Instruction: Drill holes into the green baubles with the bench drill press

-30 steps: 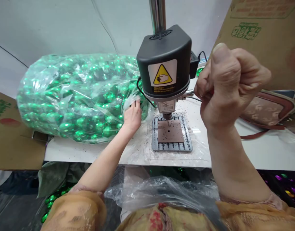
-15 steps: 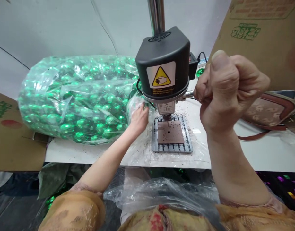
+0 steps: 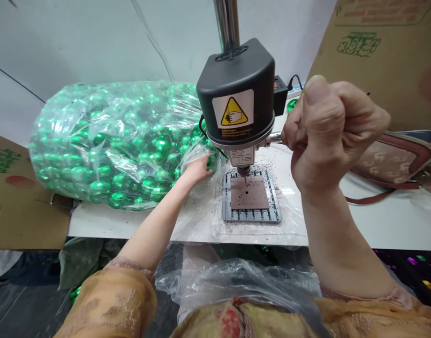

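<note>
A small bench drill with a black head [image 3: 236,89] stands on the white table [image 3: 377,220], its bit over a brown pad [image 3: 248,192] on a grey slotted base [image 3: 252,215]. My right hand [image 3: 329,129] is closed in a fist round the drill's side lever [image 3: 275,137], close to the camera. My left hand [image 3: 197,170] reaches into the open mouth of a big clear plastic bag of shiny green beads [image 3: 113,141], just left of the drill. Its fingers are partly hidden by plastic and curl round something there.
Cardboard boxes stand at the left [image 3: 14,197] and at the right rear [image 3: 377,51]. A brown bag [image 3: 391,162] lies right of the drill. Dark specks litter the table around the base. Crumpled clear plastic [image 3: 236,281] lies on my lap.
My left hand has slid right and deeper into the bag's mouth beside the drill. The fist on the lever has sunk slightly.
</note>
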A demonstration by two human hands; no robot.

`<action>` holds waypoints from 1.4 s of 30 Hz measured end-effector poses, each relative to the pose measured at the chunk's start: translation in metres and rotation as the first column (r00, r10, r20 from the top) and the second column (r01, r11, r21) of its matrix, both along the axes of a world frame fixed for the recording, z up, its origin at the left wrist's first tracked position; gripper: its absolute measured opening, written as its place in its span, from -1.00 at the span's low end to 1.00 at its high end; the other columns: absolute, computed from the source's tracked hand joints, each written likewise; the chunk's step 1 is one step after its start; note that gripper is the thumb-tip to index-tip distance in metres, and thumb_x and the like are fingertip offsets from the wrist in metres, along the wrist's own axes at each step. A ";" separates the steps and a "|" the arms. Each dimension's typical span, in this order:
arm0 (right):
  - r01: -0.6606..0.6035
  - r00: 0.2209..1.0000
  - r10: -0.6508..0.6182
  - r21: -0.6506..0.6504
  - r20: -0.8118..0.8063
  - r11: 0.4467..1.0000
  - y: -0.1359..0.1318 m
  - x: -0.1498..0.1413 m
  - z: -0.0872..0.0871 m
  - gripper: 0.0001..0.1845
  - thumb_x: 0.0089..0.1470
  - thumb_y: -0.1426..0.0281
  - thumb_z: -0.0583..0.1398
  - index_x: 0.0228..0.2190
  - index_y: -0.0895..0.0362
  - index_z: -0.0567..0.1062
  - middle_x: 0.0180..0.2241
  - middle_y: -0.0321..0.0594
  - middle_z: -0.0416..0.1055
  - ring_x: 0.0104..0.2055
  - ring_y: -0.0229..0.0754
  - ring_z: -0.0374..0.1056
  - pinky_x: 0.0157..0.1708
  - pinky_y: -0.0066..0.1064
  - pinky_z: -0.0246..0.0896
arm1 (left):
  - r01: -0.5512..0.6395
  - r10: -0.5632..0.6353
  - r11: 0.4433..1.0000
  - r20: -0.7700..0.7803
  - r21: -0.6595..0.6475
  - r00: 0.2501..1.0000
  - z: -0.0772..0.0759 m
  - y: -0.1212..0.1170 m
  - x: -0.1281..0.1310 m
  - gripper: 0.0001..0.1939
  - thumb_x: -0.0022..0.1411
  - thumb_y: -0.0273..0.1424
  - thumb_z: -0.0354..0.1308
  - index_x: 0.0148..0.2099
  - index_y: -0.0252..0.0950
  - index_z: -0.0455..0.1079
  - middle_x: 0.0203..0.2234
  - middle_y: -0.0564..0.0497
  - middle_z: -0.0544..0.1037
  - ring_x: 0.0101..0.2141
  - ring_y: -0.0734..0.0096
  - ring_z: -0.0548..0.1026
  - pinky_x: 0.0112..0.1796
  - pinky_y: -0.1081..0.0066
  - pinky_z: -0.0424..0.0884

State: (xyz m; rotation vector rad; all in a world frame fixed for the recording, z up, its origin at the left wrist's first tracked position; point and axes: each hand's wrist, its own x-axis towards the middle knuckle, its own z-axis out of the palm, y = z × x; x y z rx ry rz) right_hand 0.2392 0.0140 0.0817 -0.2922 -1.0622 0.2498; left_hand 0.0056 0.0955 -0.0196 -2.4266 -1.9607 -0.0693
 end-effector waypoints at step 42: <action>0.001 1.000 -0.001 0.088 0.000 0.996 0.005 0.001 -0.005 -0.51 0.17 0.36 0.21 -0.66 0.10 0.09 -0.73 -0.44 -0.09 -0.71 -0.42 -0.06 -0.66 -0.39 -0.26 | 0.270 -0.097 0.963 0.937 0.003 0.335 -0.081 -0.075 0.055 -0.40 0.27 -0.06 0.22 0.23 -0.25 0.30 0.04 -0.14 0.55 0.03 0.13 0.52 0.08 0.15 0.42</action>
